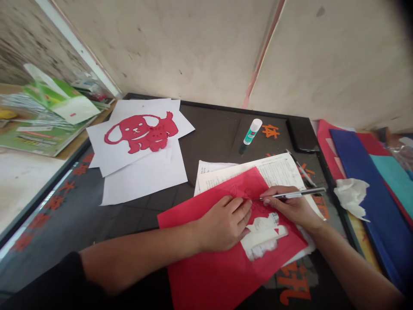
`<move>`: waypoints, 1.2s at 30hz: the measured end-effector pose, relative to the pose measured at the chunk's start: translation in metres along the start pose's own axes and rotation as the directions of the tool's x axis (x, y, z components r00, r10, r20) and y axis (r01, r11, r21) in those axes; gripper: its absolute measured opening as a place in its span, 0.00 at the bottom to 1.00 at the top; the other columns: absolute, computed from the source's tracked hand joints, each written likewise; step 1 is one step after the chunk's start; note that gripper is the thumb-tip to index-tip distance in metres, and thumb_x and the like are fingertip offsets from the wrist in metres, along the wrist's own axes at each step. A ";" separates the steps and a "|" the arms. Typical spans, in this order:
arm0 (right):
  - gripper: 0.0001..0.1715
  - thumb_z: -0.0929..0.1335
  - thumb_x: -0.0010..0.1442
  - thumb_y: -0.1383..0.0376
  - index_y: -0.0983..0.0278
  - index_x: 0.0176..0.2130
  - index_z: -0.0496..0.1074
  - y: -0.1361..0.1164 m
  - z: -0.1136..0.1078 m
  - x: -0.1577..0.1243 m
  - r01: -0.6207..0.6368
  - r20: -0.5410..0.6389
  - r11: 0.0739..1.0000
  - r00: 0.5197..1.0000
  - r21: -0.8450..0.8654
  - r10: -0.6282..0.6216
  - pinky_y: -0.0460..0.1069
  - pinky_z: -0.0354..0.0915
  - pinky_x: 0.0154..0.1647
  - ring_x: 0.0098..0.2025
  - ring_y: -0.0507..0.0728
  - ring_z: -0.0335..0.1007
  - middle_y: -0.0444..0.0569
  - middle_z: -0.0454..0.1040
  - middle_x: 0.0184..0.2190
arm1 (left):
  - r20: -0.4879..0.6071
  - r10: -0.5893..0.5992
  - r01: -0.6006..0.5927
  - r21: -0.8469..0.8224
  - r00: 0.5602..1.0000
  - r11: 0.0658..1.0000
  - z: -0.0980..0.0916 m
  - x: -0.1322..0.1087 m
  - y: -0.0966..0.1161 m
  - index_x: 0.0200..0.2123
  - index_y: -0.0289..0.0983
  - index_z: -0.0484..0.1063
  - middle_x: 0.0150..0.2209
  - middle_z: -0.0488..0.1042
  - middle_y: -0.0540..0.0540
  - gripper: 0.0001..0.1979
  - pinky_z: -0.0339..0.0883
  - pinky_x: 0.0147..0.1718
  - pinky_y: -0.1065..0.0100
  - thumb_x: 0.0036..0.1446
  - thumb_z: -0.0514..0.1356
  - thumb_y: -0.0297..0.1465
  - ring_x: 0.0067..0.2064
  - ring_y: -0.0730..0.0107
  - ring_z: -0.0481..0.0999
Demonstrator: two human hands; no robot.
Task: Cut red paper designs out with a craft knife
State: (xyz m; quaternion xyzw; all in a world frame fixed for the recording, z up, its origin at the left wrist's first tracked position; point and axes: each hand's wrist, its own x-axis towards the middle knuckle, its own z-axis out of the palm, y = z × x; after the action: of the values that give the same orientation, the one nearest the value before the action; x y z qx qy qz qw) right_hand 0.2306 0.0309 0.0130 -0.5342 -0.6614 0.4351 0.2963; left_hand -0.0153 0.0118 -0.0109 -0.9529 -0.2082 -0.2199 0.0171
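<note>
Nearest my head-worn camera, my black sleeve [61,280] and bare left forearm reach across a red sheet [206,267], which lies aslant on the dark, glossy tabletop [209,133]. My left hand [227,224] rests back up on the sheet, fingers bent and close together, their tips against the red paper; its underside is hidden, so I cannot tell whether it pinches anything. My right hand [288,206] pinches a slim silver pen-like tool [300,193], its tip just beside my left fingertips, over drawn outlines on the sheet. Below them an irregular opening in the sheet shows whitish paper, with a small red scrap [276,231] on it. Printed pages [280,170] lie underneath.

Beyond my hands, a green-and-white glue stick [252,131] stands upright, white cap on, so the glue inside is hidden. A black flat object [302,135] lies near the tabletop's far corner. Further left, a large red dog-shaped cutout [130,127] and a smaller animal cutout [158,137] rest on overlapping white sheets [145,183]. At far left, a green-and-white packet [64,101] has white material sticking up from it; what else it contains I cannot see. At right, crumpled white tissue [351,196] touches a blue sheet [364,185].
</note>
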 end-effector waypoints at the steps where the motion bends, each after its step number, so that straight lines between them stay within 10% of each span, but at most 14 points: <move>1: 0.09 0.73 0.57 0.58 0.60 0.32 0.81 -0.001 0.000 0.000 0.005 0.000 1.000 1.000 -0.004 -0.005 0.51 0.71 0.32 0.29 0.57 0.74 0.48 0.80 0.27 | 0.001 0.000 0.000 0.001 1.000 1.000 0.000 0.000 0.000 0.51 0.26 0.74 0.53 0.75 0.34 0.20 0.65 0.44 0.55 0.69 0.51 0.35 0.50 0.50 0.73; 36: 0.10 0.71 0.61 0.60 0.63 0.33 0.78 0.004 -0.010 0.007 0.187 0.116 0.979 0.977 -0.075 -0.178 0.46 0.71 0.32 0.31 0.53 0.77 0.48 0.81 0.29 | 0.064 0.012 -0.013 0.013 0.998 1.000 -0.003 0.000 -0.002 0.53 0.28 0.73 0.57 0.72 0.35 0.21 0.64 0.45 0.56 0.69 0.52 0.37 0.51 0.51 0.72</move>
State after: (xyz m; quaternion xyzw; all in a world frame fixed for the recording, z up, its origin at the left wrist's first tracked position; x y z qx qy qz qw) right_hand 0.2387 0.0406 0.0132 -0.4590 -0.7409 0.4056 0.2756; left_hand -0.0175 0.0138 -0.0080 -0.9606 -0.2041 -0.1879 0.0180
